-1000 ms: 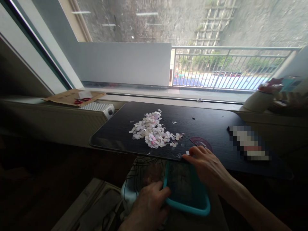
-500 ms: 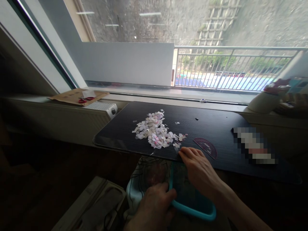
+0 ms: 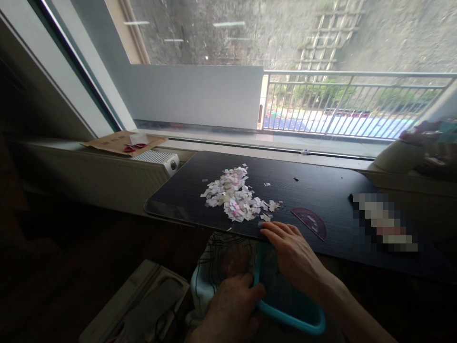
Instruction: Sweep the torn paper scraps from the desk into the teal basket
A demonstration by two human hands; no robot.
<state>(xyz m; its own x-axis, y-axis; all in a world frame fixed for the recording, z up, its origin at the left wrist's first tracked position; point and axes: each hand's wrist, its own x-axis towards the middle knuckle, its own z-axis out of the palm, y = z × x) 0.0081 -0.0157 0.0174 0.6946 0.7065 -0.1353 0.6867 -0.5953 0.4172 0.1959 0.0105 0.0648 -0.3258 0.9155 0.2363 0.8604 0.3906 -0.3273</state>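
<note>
A loose heap of small paper scraps [image 3: 233, 195], white with some pink, lies on the dark table [image 3: 178, 190]. My right hand [image 3: 289, 243] rests at the table's front edge, fingers stretched out and close together. Its fingertips touch the tabletop just in front of the heap's nearest scraps; something small and pale shows beside them, too unclear to name. Below the edge is a turquoise plastic bin [image 3: 291, 318], its opening under my right hand. My left hand [image 3: 235, 302] grips the bin's left rim, thumb over it and the other fingers partly hidden in shadow.
A clear protractor [image 3: 310, 224] lies right of my right hand, with a blurred-out object [image 3: 383, 221] farther right. Red scissors [image 3: 134, 147] rest on a brown envelope [image 3: 103, 143] on the sill. A striped cloth [image 3: 205, 271] and a pale box [image 3: 132, 305] sit below left.
The camera view has shifted slightly. My right hand has slid a little left and nearer the table edge. My left hand keeps hold of the bin's rim.
</note>
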